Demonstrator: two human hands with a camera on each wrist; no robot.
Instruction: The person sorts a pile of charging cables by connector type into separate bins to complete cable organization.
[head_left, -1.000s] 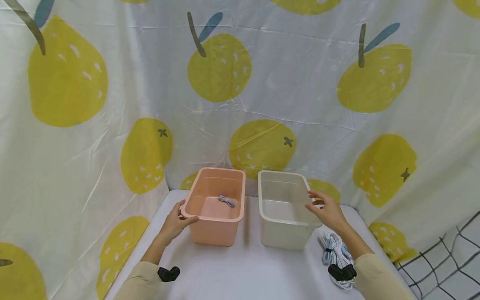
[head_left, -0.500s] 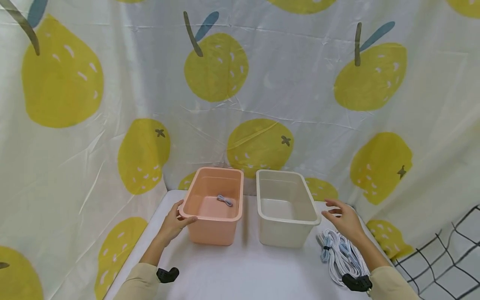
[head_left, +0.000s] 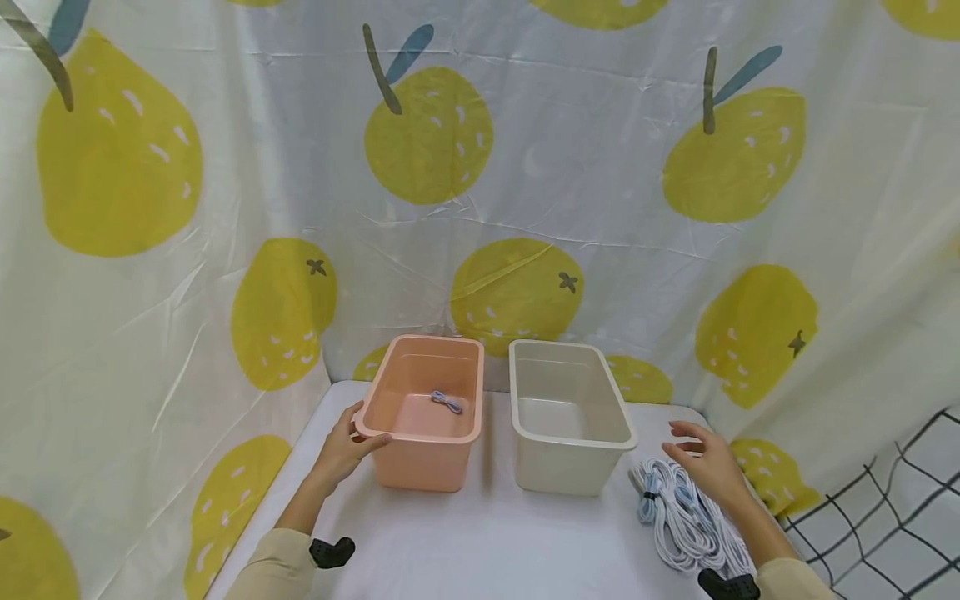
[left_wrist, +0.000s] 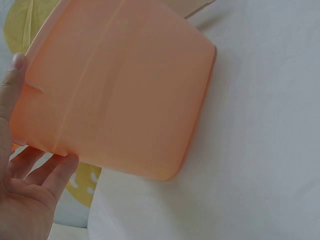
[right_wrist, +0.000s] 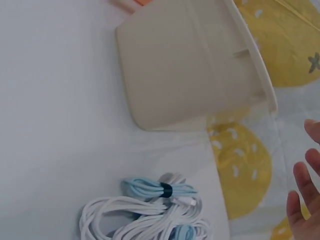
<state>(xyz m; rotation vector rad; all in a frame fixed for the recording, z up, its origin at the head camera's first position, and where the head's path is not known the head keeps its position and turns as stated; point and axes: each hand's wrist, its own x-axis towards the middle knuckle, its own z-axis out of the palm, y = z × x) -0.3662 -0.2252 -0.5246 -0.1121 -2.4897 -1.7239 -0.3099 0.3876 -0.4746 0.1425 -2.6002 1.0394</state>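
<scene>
In the head view, my left hand (head_left: 341,450) grips the near left corner of a peach plastic bin (head_left: 423,463), thumb along the front, fingers at the left side. The left wrist view shows fingertips (left_wrist: 67,162) against the wall of the bin. A small coiled grey cable (head_left: 447,402) lies inside. My right hand (head_left: 705,462) is raised with fingers loosely bent and nothing in them, right of a cream plastic bin (head_left: 566,467). Below it is a pile of white cables (head_left: 686,521). A light blue cable bundle (right_wrist: 145,187) with a black tie lies on that pile.
Both bins stand side by side on a white table (head_left: 480,546), with a narrow gap between them. A curtain with yellow fruit prints (head_left: 517,287) hangs behind and at the sides. Black wire mesh (head_left: 885,508) is at the lower right.
My right hand has moved from the right rim of the cream bin to the right and slightly down, above the cables. My left hand has kept its hold on the peach bin.
</scene>
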